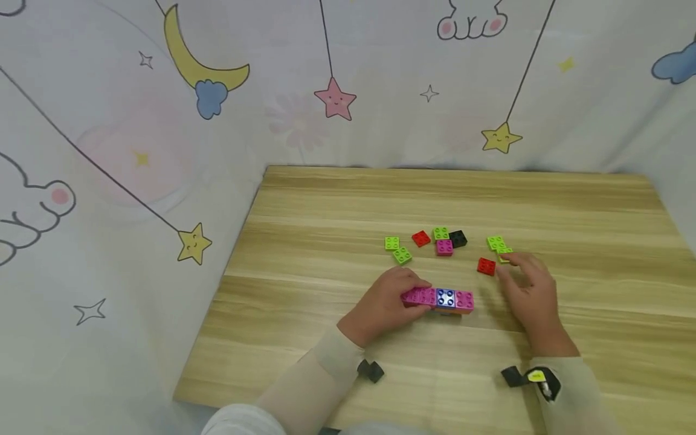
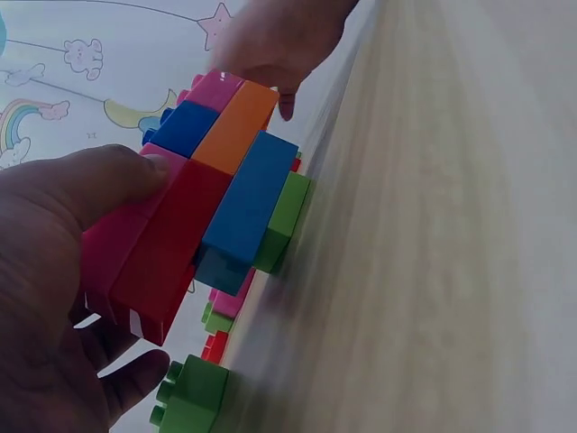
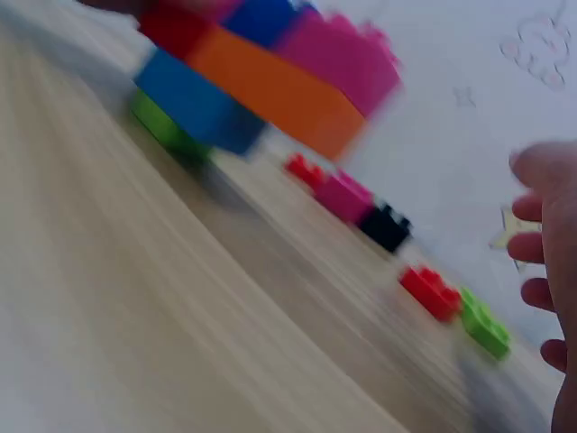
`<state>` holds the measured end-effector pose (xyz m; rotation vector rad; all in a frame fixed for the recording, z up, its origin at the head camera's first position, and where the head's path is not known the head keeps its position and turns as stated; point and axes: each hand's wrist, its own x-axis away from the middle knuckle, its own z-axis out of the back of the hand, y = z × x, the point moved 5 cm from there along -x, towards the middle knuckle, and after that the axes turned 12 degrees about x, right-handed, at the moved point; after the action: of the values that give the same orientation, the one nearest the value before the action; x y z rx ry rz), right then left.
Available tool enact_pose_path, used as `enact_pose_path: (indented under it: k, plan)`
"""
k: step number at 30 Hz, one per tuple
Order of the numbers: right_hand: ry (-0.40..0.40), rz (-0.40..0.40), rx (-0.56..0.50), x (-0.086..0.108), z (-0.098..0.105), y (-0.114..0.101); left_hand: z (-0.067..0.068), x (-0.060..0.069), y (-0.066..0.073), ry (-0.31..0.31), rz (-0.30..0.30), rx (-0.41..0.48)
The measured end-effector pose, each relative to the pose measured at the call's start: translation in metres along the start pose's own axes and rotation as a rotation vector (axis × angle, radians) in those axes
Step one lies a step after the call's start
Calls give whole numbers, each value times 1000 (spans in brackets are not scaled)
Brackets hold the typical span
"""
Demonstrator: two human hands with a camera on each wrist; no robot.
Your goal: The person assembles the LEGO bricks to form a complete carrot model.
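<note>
My left hand (image 1: 387, 305) grips the left end of a stacked building-brick assembly (image 1: 464, 300), thumb on one side and fingers on the other. Pink and blue bricks top the assembly; beneath them come a red and an orange brick (image 2: 236, 126), then a blue one (image 2: 248, 200) and a green one (image 2: 284, 216) at the bottom. To its right, my right hand (image 1: 533, 296) hovers with thumb and fingers apart and nothing held. Its fingertips are close to a lime-green brick (image 1: 504, 256), partly covering it in the head view. A red brick (image 1: 486, 266) lies just left of that hand.
Behind the assembly lie two lime-green bricks (image 1: 392, 243), a red brick (image 1: 421, 238), another lime-green brick (image 1: 441, 232), a magenta brick (image 1: 444, 248) and a black brick (image 1: 458, 238). The wooden table (image 1: 326, 205) meets a printed white curtain (image 1: 391, 133) at the back.
</note>
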<state>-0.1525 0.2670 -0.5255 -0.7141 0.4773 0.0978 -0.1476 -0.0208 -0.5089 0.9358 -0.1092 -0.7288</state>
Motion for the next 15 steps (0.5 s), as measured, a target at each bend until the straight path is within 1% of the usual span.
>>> enact_pose_path:
  k: [2, 4, 7, 9, 11, 15]
  plan:
    - [27, -42, 52, -10, 6, 18, 1, 0, -1, 8, 3, 3]
    - [25, -65, 92, -17, 9, 31, 1, -1, -2, 12, 0, 8]
    - [0, -57, 118, -25, 9, 40, 0, -1, -3, 10, -6, 18]
    - [-19, -26, 130, -28, 5, 39, -1, -1, -3, 8, -12, 23]
    - [-42, 22, 147, -32, 0, 33, -1, -1, -4, 10, -16, 22]
    - [-70, 108, 215, -41, -14, 20, -1, 0, -5, 16, -15, 21]
